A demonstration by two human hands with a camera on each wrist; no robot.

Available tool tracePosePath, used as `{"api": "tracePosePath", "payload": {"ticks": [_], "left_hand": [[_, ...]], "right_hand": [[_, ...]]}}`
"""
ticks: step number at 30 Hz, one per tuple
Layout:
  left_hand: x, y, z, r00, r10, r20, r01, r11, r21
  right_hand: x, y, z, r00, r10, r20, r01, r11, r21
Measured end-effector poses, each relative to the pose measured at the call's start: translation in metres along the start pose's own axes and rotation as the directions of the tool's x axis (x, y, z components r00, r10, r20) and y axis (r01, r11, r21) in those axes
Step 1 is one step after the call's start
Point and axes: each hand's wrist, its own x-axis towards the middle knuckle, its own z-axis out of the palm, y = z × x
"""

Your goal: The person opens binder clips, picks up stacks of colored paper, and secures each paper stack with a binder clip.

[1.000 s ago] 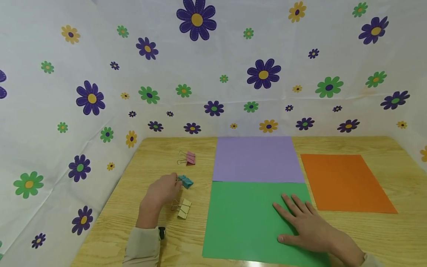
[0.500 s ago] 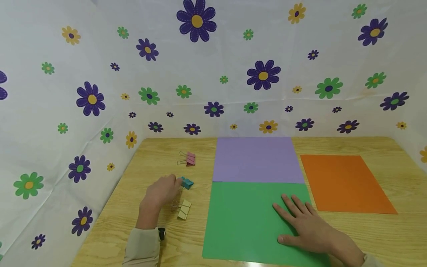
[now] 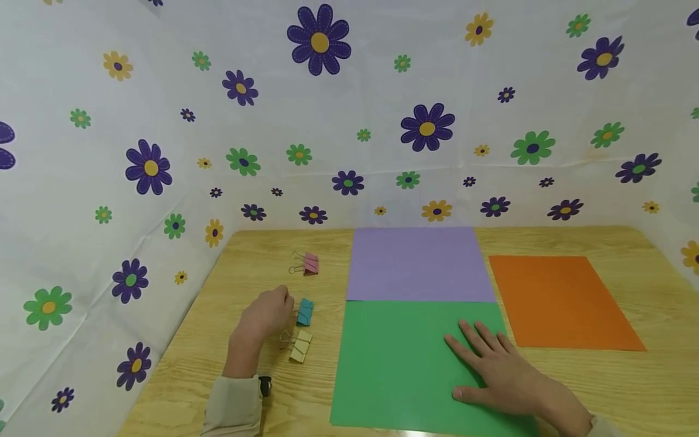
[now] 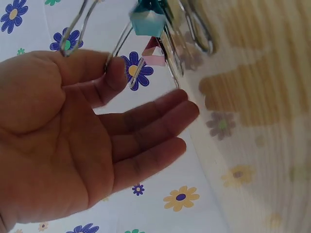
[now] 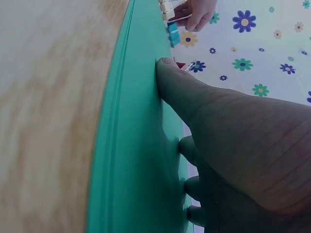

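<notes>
My left hand (image 3: 264,317) is on the left of the table, at the wire handles of a blue binder clip (image 3: 304,312). In the left wrist view, thumb and forefinger pinch one handle of that clip (image 4: 148,22), while the other fingers extend loosely. A yellow binder clip (image 3: 301,347) lies just nearer than it, and a pink binder clip (image 3: 310,264) farther back. My right hand (image 3: 502,377) rests flat with spread fingers on a green sheet (image 3: 398,364). The right wrist view shows its thumb on the green sheet (image 5: 141,121), whose edge looks layered.
A purple sheet (image 3: 417,264) lies behind the green one, their edges meeting. To the right is an orange sheet (image 3: 562,303). A white flower-print cloth (image 3: 360,91) encloses the back and sides of the wooden table (image 3: 306,406).
The blue clip has turned and shifted slightly nearer, toward the yellow clip, with my left hand at its handles. My right hand stays on the green sheet. The head view has tilted up slightly.
</notes>
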Motion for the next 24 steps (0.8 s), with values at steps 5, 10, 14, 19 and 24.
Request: {"api": "tracePosePath", "payload": {"ticks": [5,10,14,19,24], "left_hand": [[-0.002,-0.004,0.001,0.997,-0.058,-0.051,0.052,0.993,-0.103],[-0.003,-0.005,-0.002,0.993,-0.056,-0.102,0.039,0.986,-0.159],[-0.005,-0.002,-0.007,0.994,-0.017,-0.103,-0.003,0.981,-0.192],[-0.009,0.004,-0.009,0.996,0.009,-0.087,-0.029,0.973,-0.230],[-0.010,0.007,-0.010,0.995,0.022,-0.100,-0.052,0.950,-0.307]], "right_hand": [[0.000,-0.001,0.002,1.000,-0.001,0.000,0.001,1.000,0.006],[0.000,-0.001,0.000,1.000,-0.003,0.008,0.002,1.000,0.007],[0.000,-0.001,-0.002,1.000,0.000,0.010,0.000,1.000,0.010],[-0.001,0.000,-0.002,1.000,0.004,0.025,-0.004,1.000,0.021],[-0.001,0.000,-0.001,1.000,0.007,0.018,-0.007,1.000,0.017]]}}
